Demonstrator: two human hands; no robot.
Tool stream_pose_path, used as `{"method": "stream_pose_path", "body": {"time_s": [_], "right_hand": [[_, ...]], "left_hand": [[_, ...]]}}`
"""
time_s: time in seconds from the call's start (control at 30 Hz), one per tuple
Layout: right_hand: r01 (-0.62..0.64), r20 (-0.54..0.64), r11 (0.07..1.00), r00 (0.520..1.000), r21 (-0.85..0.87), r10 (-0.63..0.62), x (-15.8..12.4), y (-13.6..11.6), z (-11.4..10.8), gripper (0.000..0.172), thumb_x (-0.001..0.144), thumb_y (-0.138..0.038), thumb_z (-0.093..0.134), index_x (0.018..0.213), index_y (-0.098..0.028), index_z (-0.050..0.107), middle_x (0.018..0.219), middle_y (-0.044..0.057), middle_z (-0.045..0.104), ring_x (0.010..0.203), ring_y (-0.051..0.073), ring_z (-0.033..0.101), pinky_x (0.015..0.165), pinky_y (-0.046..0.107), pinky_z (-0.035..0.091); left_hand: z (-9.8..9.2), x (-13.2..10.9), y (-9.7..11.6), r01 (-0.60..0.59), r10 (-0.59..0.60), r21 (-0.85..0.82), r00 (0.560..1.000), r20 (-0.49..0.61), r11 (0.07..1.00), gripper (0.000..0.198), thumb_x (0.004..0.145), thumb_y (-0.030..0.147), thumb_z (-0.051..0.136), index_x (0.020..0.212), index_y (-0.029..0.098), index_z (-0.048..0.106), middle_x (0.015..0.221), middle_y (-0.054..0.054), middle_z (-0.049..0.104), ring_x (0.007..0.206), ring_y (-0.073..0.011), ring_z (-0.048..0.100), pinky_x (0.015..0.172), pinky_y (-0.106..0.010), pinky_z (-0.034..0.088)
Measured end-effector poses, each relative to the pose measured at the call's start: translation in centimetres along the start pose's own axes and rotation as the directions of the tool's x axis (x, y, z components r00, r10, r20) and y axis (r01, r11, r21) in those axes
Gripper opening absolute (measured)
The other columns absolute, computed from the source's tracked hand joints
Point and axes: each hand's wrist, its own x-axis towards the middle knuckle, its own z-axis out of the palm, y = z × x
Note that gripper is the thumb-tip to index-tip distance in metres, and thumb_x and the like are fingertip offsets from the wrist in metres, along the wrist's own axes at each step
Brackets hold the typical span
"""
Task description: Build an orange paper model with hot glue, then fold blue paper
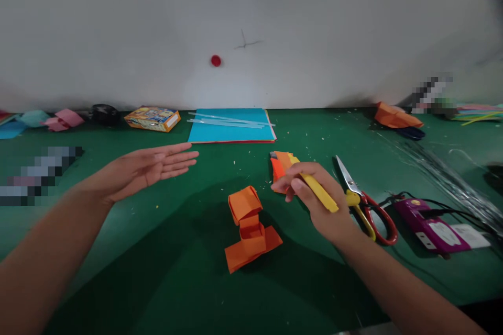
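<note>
My right hand point(314, 199) is closed around a yellow utility knife point(316, 191), whose tip rests on a small folded orange paper piece point(280, 165) on the green table point(157, 272). In front of me lies a larger folded orange paper figure point(249, 230), untouched. My left hand point(151, 167) hovers above the table at the left, fingers stretched out flat and holding nothing.
Red-handled scissors point(367, 204) lie just right of my right hand, then a purple glue gun point(428, 225) with its cord. A blue paper stack point(231, 125) with clear sticks, a small box point(152, 118), pink and blue paper pieces point(63, 119) and an orange paper shape point(395, 115) line the white wall.
</note>
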Motion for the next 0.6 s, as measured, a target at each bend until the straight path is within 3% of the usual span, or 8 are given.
{"method": "stream_pose_path", "body": {"time_s": [0.2, 0.27, 0.33, 0.4, 0.5, 0.6], "right_hand": [[-0.119, 0.159, 0.973, 0.976, -0.2, 0.152, 0.8, -0.4, -0.4, 0.019, 0.103, -0.033, 0.061, 0.122, -0.029, 0.059, 0.126, 0.008, 0.068, 0.113, 0.023, 0.068, 0.086, 0.038, 0.061], [-0.114, 0.213, 0.955, 0.961, -0.275, 0.176, 0.7, -0.5, -0.4, 0.024, 0.103, -0.034, 0.061, 0.126, -0.029, 0.058, 0.129, 0.009, 0.066, 0.118, 0.025, 0.065, 0.091, 0.04, 0.06], [-0.099, 0.245, 0.947, 0.953, -0.306, 0.179, 0.6, -0.4, -0.4, 0.026, 0.103, -0.034, 0.061, 0.128, -0.029, 0.058, 0.129, 0.01, 0.066, 0.119, 0.026, 0.065, 0.092, 0.041, 0.06], [-0.081, 0.257, 0.948, 0.952, -0.308, 0.165, 0.4, 0.0, -0.4, 0.026, 0.103, -0.033, 0.061, 0.129, -0.029, 0.058, 0.127, 0.01, 0.067, 0.118, 0.026, 0.067, 0.092, 0.042, 0.06], [-0.054, 0.262, 0.95, 0.955, -0.307, 0.139, 0.2, 0.7, -0.8, 0.025, 0.103, -0.032, 0.06, 0.128, -0.028, 0.06, 0.125, 0.009, 0.069, 0.116, 0.025, 0.067, 0.092, 0.041, 0.06], [-0.066, 0.249, 0.945, 0.957, -0.32, 0.151, 0.1, 1.5, -1.3, 0.023, 0.103, -0.031, 0.059, 0.126, -0.029, 0.062, 0.124, 0.007, 0.07, 0.113, 0.024, 0.068, 0.092, 0.039, 0.058]], "left_hand": [[3.5, -0.8, 1.5, -0.041, 0.049, -0.072, 0.992, 0.116, 0.997, 0.071, 0.082, 0.07, 0.067, 0.137, 0.025, 0.068, 0.15, -0.012, 0.059, 0.146, -0.0404, 0.047, 0.11, -0.054, 0.051], [4.5, -0.9, 1.3, -0.038, 0.042, -0.034, 0.991, 0.128, 0.999, 0.062, 0.085, 0.075, 0.061, 0.12, 0.026, 0.078, 0.155, -0.009, 0.054, 0.145, -0.0413, 0.047, 0.104, -0.052, 0.056], [5.1, -0.9, 0.7, -0.038, 0.038, 0.009, 0.998, 0.049, 0.999, 0.048, 0.087, 0.07, 0.063, 0.087, 0.025, 0.082, 0.156, -0.007, 0.053, 0.136, -0.0393, 0.056, 0.087, -0.043, 0.063], [5.0, -0.8, -0.3, -0.059, 0.058, -0.003, 0.993, -0.102, 0.998, 0.037, 0.085, 0.058, 0.074, 0.072, 0.023, 0.077, 0.142, -0.009, 0.065, 0.108, -0.0295, 0.07, 0.067, -0.031, 0.063], [4.1, -0.8, -2.1, -0.088, 0.056, -0.108, 0.962, -0.268, 0.99, 0.026, 0.071, 0.042, 0.09, 0.086, 0.025, 0.078, 0.091, -0.007, 0.077, 0.064, -0.0139, 0.063, 0.052, -0.022, 0.055], [2.8, -1.3, -3.7, -0.07, 0.029, -0.117, 0.947, -0.32, 0.991, 0.035, 0.061, 0.039, 0.097, 0.085, 0.023, 0.077, 0.074, -0.002, 0.072, 0.061, -0.0118, 0.064, 0.054, -0.019, 0.056]]}}
